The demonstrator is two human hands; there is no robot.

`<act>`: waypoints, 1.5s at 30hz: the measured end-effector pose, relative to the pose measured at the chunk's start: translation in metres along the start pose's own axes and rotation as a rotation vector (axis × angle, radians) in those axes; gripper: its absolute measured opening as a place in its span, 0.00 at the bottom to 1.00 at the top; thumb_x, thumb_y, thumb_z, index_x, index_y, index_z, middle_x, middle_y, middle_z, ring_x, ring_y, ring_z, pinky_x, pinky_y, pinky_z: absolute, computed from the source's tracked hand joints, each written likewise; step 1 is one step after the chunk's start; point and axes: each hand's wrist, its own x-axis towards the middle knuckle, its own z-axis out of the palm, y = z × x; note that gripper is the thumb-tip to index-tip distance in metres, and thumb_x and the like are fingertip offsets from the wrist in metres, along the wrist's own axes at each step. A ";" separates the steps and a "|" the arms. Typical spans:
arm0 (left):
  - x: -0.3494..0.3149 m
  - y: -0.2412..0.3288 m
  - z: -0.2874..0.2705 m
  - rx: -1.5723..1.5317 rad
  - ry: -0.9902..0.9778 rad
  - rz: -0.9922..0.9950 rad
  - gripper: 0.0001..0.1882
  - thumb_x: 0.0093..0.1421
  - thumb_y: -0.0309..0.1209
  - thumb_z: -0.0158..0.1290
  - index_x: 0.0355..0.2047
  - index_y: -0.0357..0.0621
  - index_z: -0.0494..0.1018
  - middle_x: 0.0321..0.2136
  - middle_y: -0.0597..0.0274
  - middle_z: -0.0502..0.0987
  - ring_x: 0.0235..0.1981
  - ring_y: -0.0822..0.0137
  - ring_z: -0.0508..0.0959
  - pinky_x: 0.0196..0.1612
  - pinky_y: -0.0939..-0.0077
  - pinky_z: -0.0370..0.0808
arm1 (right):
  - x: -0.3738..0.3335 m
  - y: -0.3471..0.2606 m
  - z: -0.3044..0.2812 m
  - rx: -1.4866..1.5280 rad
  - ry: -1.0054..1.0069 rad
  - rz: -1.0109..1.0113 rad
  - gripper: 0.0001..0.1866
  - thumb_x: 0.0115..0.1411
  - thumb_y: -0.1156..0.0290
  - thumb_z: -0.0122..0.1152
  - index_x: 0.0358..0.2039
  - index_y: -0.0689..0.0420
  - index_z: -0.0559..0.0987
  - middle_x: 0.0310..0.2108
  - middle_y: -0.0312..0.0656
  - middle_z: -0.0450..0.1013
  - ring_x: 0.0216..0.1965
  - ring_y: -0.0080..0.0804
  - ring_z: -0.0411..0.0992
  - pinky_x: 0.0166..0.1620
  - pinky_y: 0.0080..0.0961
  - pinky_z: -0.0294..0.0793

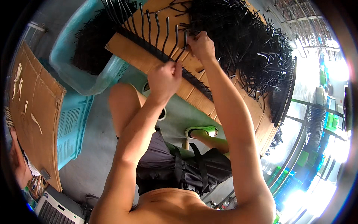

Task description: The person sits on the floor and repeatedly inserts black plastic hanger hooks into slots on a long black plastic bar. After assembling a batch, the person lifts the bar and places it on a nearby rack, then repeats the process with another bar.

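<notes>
While an upright black strip [185, 36] is pinched low down by the left hand [164, 79], its top is met by the right hand [201, 45], fingers narrowed, grip impossible to tell. Past the left hand, a black bar [153, 50] is laid slantwise on the cardboard-covered counter [128, 50], crowded leftward by standing strips [158, 28]; rightward of the right hand, a black heap [242, 44] is spread.

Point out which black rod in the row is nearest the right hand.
The rightmost black rod, its upper end beside the right hand; the other rods in the row all sit farther left.
</notes>
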 end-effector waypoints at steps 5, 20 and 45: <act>-0.012 -0.001 0.016 -0.055 0.040 0.147 0.09 0.55 0.33 0.62 0.33 0.41 0.80 0.28 0.54 0.82 0.26 0.56 0.82 0.29 0.65 0.77 | 0.010 0.015 0.021 0.361 -0.199 0.316 0.21 0.55 0.71 0.65 0.43 0.70 0.68 0.35 0.60 0.77 0.38 0.48 0.80 0.40 0.32 0.81; -0.008 -0.007 0.019 -0.001 0.137 0.280 0.03 0.52 0.27 0.60 0.25 0.43 0.76 0.22 0.56 0.78 0.24 0.52 0.77 0.29 0.60 0.74 | -0.109 0.010 -0.022 1.052 -0.008 -0.099 0.06 0.66 0.75 0.54 0.39 0.66 0.73 0.35 0.42 0.76 0.37 0.27 0.79 0.40 0.25 0.82; -0.004 -0.013 0.015 0.028 0.113 0.183 0.07 0.55 0.34 0.62 0.30 0.44 0.80 0.24 0.55 0.81 0.27 0.54 0.81 0.27 0.64 0.76 | -0.080 0.026 -0.036 1.102 -0.389 -0.094 0.16 0.62 0.75 0.59 0.49 0.67 0.72 0.41 0.45 0.76 0.39 0.32 0.78 0.42 0.28 0.79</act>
